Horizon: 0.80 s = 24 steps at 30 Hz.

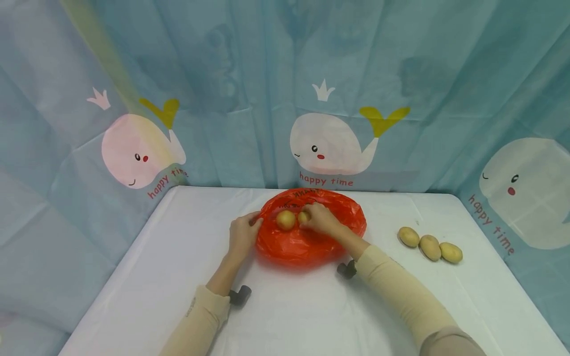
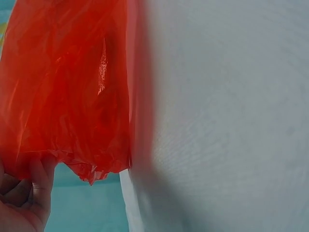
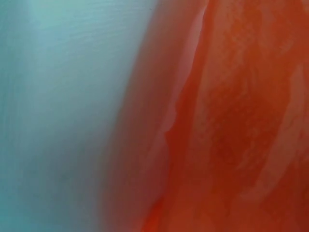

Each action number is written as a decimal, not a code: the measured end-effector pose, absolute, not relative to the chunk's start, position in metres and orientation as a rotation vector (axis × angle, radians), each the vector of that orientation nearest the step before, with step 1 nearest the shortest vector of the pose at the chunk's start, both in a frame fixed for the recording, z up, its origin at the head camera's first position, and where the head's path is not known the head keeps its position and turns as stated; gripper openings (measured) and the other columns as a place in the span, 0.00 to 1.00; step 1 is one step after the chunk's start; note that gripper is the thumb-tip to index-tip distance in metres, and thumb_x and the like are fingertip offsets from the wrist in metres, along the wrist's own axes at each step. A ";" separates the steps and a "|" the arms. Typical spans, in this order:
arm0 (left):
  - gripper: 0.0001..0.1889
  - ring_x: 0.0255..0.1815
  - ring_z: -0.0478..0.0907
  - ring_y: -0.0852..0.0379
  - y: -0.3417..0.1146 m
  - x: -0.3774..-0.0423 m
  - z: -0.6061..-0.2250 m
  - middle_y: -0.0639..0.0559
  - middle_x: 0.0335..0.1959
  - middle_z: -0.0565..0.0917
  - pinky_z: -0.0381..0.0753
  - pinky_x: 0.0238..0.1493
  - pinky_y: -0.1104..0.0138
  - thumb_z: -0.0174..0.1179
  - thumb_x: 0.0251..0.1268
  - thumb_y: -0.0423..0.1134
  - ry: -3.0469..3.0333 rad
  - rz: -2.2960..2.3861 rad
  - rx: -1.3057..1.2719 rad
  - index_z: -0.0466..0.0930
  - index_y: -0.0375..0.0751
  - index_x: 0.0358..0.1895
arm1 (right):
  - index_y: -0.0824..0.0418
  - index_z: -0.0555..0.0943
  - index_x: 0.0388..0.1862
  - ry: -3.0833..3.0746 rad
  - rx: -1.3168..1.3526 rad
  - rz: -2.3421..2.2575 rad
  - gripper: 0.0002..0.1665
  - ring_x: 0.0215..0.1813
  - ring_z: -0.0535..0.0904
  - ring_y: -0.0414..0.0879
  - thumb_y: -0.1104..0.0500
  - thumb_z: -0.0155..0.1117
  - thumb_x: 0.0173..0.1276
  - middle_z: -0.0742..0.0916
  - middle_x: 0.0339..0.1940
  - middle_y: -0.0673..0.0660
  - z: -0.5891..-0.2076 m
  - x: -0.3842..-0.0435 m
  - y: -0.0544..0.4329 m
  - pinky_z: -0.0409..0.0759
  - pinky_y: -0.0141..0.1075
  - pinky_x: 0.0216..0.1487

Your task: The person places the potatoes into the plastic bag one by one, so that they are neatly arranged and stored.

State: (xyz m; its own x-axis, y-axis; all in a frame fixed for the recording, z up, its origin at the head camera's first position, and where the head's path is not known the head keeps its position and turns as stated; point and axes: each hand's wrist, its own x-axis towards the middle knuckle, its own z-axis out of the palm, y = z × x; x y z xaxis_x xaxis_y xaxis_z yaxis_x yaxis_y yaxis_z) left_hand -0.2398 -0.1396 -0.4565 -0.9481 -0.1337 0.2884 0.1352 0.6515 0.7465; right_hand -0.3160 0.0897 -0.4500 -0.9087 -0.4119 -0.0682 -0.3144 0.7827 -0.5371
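A red plastic bag (image 1: 285, 249) lies spread open at the back middle of the white table. Inside it one potato (image 1: 285, 220) rests by itself. Just right of that potato, my right hand (image 1: 320, 219) reaches into the bag and grips a second potato (image 1: 304, 218), mostly covered by the fingers. My left hand (image 1: 242, 233) pinches the bag's left rim; in the left wrist view, its thumb and fingers (image 2: 42, 186) hold the bag's edge (image 2: 72, 96). The right wrist view has only the bag's side (image 3: 241, 121) and the tabletop, with the hand hidden.
Three potatoes (image 1: 430, 247) lie in a slanting row on the table (image 1: 445, 306), right of the bag. A blue curtain (image 1: 249, 148) printed with whales hangs right behind the table's back edge and along its sides.
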 end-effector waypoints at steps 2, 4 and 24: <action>0.16 0.54 0.83 0.43 -0.140 -0.239 -0.456 0.39 0.50 0.86 0.83 0.55 0.54 0.61 0.67 0.35 -2.553 -1.197 -0.003 0.82 0.33 0.55 | 0.60 0.81 0.56 2.786 -0.564 -0.788 0.26 0.49 0.75 0.51 0.54 0.73 0.60 0.83 0.46 0.55 -0.451 -0.316 0.089 0.81 0.44 0.55; 0.16 0.54 0.83 0.43 -0.140 -0.238 -0.455 0.39 0.51 0.86 0.83 0.55 0.54 0.61 0.67 0.35 -2.554 -1.208 0.000 0.82 0.33 0.55 | 0.60 0.80 0.57 2.785 -0.557 -0.777 0.26 0.49 0.75 0.51 0.54 0.72 0.61 0.83 0.46 0.55 -0.452 -0.316 0.088 0.81 0.43 0.55; 0.16 0.55 0.83 0.44 -0.141 -0.236 -0.455 0.40 0.52 0.86 0.83 0.55 0.56 0.61 0.67 0.36 -2.570 -1.215 0.017 0.81 0.35 0.56 | 0.59 0.77 0.62 2.804 -0.573 -0.678 0.30 0.50 0.74 0.51 0.53 0.71 0.62 0.79 0.51 0.57 -0.452 -0.314 0.086 0.80 0.45 0.58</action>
